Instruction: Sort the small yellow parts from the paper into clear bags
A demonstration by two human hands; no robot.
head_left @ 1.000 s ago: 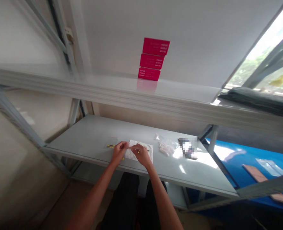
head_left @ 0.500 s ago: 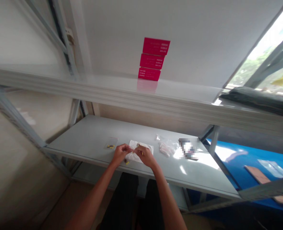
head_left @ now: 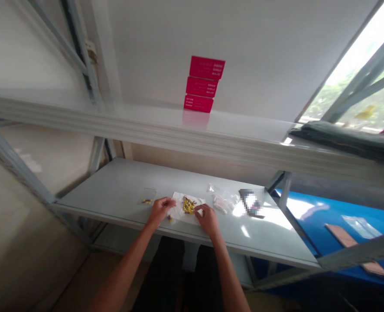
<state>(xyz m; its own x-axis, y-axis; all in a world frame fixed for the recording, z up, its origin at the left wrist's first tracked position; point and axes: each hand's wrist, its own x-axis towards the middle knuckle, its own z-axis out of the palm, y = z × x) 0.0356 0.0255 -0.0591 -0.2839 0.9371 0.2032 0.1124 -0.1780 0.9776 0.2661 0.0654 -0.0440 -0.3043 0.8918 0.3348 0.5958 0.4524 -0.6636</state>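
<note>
My left hand (head_left: 160, 211) lies at the left edge of a white paper sheet (head_left: 179, 214), fingers spread and holding nothing that I can see. My right hand (head_left: 207, 219) rests at the sheet's lower right edge, fingers curled against it. A heap of small yellow and brown pellets (head_left: 188, 206) sits on the sheet between my hands. A few loose pellets (head_left: 170, 219) lie by my left fingers. To the left, a small clear plastic sachet (head_left: 149, 195) lies with yellow pellets (head_left: 146, 201) at its lower edge.
The hands work on a grey metal shelf (head_left: 107, 186). To the right lie a clear bag with pale contents (head_left: 223, 201) and a pixelated item (head_left: 251, 202). An upper shelf (head_left: 146, 123) runs overhead, bearing several red boxes (head_left: 202, 84) and dark cloth (head_left: 344, 145).
My hands have parted from their close position over the sheet, and a heap of pellets now lies on it. The view has shifted slightly.
</note>
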